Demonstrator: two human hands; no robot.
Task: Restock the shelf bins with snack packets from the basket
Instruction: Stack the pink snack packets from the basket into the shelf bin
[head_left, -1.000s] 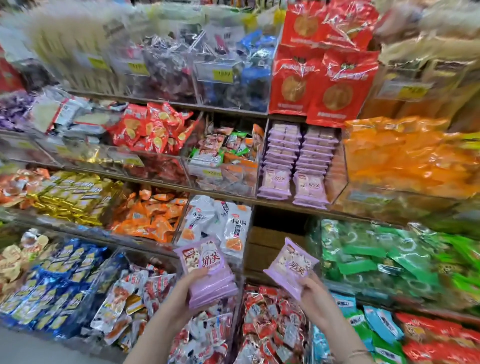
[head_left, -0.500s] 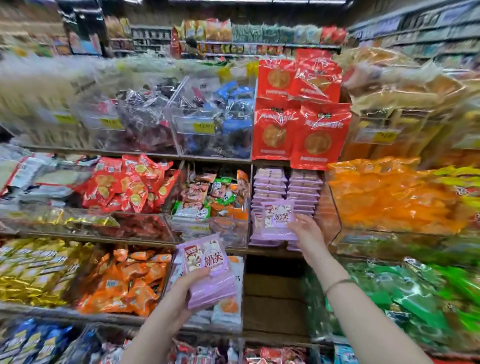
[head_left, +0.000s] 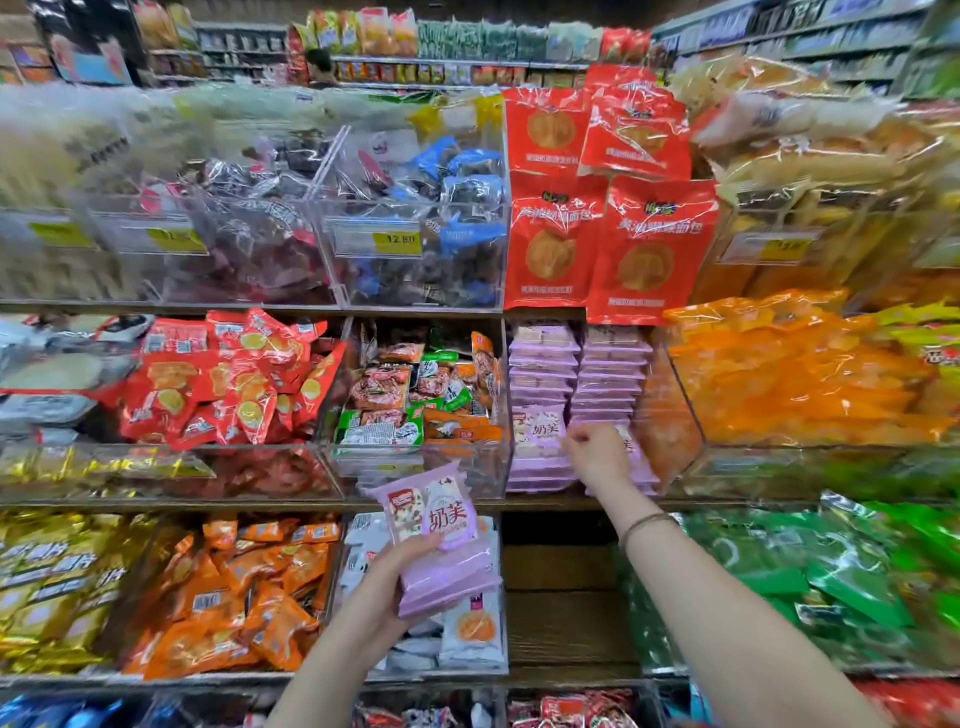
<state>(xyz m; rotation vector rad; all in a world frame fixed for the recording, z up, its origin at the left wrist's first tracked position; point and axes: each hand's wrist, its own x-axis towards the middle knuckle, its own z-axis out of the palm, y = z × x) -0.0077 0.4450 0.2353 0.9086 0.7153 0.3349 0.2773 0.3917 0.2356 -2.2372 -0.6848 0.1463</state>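
1. The left hand (head_left: 382, 590) grips a stack of purple packets (head_left: 441, 551) from below, fingers curled round its lower edge. The stack is tilted, its printed top face towards the camera, in front of the lower shelf.
2. The right hand (head_left: 597, 457) is stretched out to the clear bin (head_left: 505, 384) on the middle shelf. Its fingers are curled at the bin's front.
3. One upright purple packet (head_left: 537, 428) stands at the front of that bin, face out, just beside the right hand's fingertips (head_left: 569, 441) — whether they pinch its edge or only touch it, I cannot tell.
4. Behind it, inside the bin, lie two piles of purple packets (head_left: 576, 364), side by side and nearly up to the shelf above.
5. A thin bracelet (head_left: 644, 524) sits on the right wrist.
6. Red bread bags (head_left: 602, 234) stand on the shelf above the bin; orange packets (head_left: 805, 374) fill the bin to its right, and mixed green and orange packets (head_left: 415, 400) the one to its left.
7. Below the stack in the left hand is a bin of white packets (head_left: 472, 634) — partly hidden by the hand and stack.
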